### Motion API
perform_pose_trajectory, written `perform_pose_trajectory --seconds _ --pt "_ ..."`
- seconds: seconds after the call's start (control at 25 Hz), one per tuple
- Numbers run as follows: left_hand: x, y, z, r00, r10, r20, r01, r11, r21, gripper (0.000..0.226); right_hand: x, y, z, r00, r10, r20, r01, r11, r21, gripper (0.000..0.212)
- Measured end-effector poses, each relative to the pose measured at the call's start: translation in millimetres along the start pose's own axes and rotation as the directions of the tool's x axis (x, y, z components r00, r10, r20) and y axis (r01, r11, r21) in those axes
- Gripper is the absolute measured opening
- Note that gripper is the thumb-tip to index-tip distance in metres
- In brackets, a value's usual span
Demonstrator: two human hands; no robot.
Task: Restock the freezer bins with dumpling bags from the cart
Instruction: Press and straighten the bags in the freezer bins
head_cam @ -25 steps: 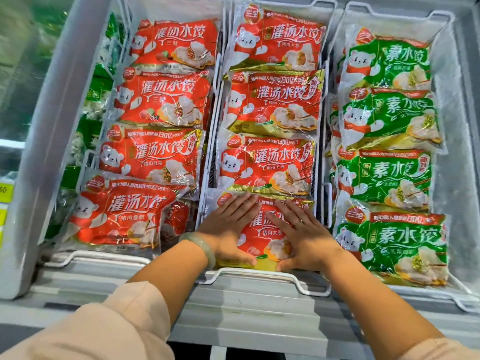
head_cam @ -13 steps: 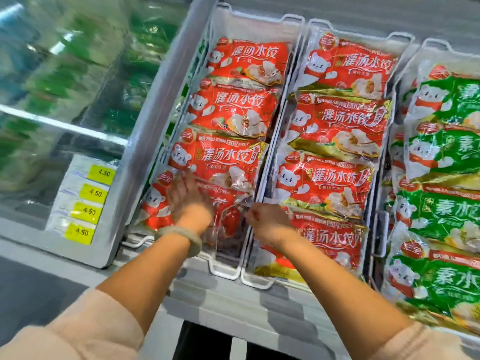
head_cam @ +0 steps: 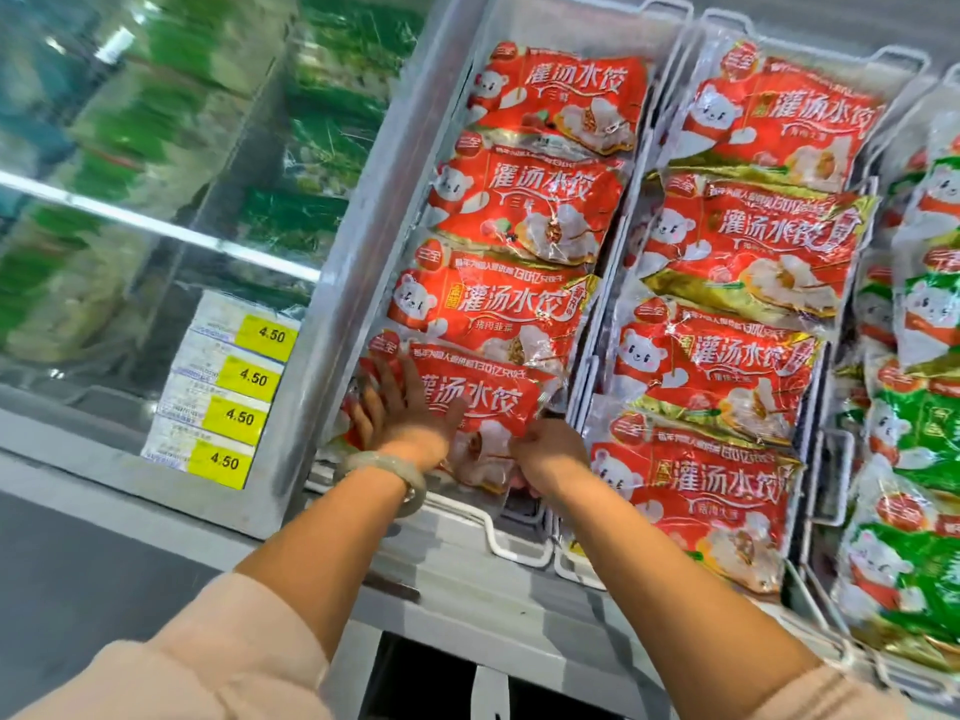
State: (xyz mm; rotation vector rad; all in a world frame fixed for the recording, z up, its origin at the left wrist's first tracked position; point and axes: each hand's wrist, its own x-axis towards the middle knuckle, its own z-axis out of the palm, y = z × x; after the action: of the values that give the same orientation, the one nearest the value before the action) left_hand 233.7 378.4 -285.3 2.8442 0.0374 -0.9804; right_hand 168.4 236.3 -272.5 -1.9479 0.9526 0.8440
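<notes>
Three wire freezer bins lie side by side. The left bin (head_cam: pixel 506 550) holds several red dumpling bags in a row. My left hand (head_cam: pixel 400 407) lies flat, fingers spread, on the left part of the nearest red dumpling bag (head_cam: pixel 485 397). My right hand (head_cam: pixel 548 454) grips that bag's lower right edge with curled fingers. The middle bin (head_cam: pixel 574 574) holds more red bags (head_cam: pixel 711 371). The right bin holds green dumpling bags (head_cam: pixel 914 558). The cart is out of sight.
A grey freezer frame (head_cam: pixel 332 304) runs left of the bins. Yellow 4.50 price tags (head_cam: pixel 234 397) are stuck on it. Behind glass at the left lie green packets (head_cam: pixel 130 148). The freezer's front ledge (head_cam: pixel 467 595) runs under my forearms.
Both hands left the front bag of the middle bin and moved left onto the nearest bag of the left bin. The view swung left, showing the price tags.
</notes>
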Motion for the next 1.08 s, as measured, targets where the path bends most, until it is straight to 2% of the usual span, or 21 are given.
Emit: perform_pose_trajectory --seconds 0.12,0.24,0.28,0.36,0.4,0.44,0.48,0.56,0.64,0.8,0.96,1.08 --pt "1 -1 0 0.996 0.005 0.091 -0.003 1.0 -0.018 0.103 -3 11 -16 0.999 0.034 0.013 -0.034 0.999 0.037 0.022" --pt "-4 -2 -1 0.992 0.053 0.113 -0.053 0.999 -0.004 0.111 -8 9 -22 0.998 -0.025 -0.062 0.009 0.969 -0.248 0.02" --pt "-6 -2 -4 0.993 0.073 0.092 -0.073 0.997 -0.006 0.113 -13 7 -23 0.986 -0.106 -0.127 0.055 0.934 -0.353 0.029" --pt "-5 -1 -9 0.985 0.165 0.041 -0.168 0.982 0.087 0.118 -21 4 -22 0.909 -0.353 -0.22 0.207 0.843 -0.496 0.058" --pt "-3 -2 -12 0.974 0.22 0.047 -0.224 0.961 0.161 0.12 -23 3 -21 0.855 -0.486 -0.181 0.317 0.767 -0.558 0.071" --pt "0 -3 -13 0.963 0.257 0.077 -0.268 0.94 0.212 0.123 -21 3 -17 0.809 -0.582 -0.08 0.422 0.671 -0.609 0.083" --pt "3 -5 -13 0.955 0.275 0.112 -0.295 0.926 0.235 0.125 -16 4 -10 0.775 -0.631 0.026 0.497 0.584 -0.641 0.092" --pt "8 -12 -10 0.941 0.3 0.157 -0.332 0.906 0.263 0.13 -4 11 4 0.772 -0.615 0.162 0.528 0.477 -0.703 0.104" --pt "9 -20 -9 0.928 0.325 0.183 -0.368 0.88 0.299 0.131 3 21 10 0.788 -0.582 0.203 0.516 0.443 -0.734 0.108" --pt "8 -18 -9 0.924 0.333 0.186 -0.38 0.852 0.361 0.132 6 24 8 0.807 -0.545 0.229 0.521 0.472 -0.712 0.115" --pt "19 -12 -12 0.927 0.316 0.203 -0.369 0.867 0.335 0.136 17 16 3 0.819 -0.527 0.227 0.509 0.483 -0.713 0.127" --pt "18 -13 -14 0.923 0.316 0.22 -0.376 0.862 0.341 0.136 11 11 0 0.821 -0.514 0.247 0.509 0.465 -0.724 0.12"
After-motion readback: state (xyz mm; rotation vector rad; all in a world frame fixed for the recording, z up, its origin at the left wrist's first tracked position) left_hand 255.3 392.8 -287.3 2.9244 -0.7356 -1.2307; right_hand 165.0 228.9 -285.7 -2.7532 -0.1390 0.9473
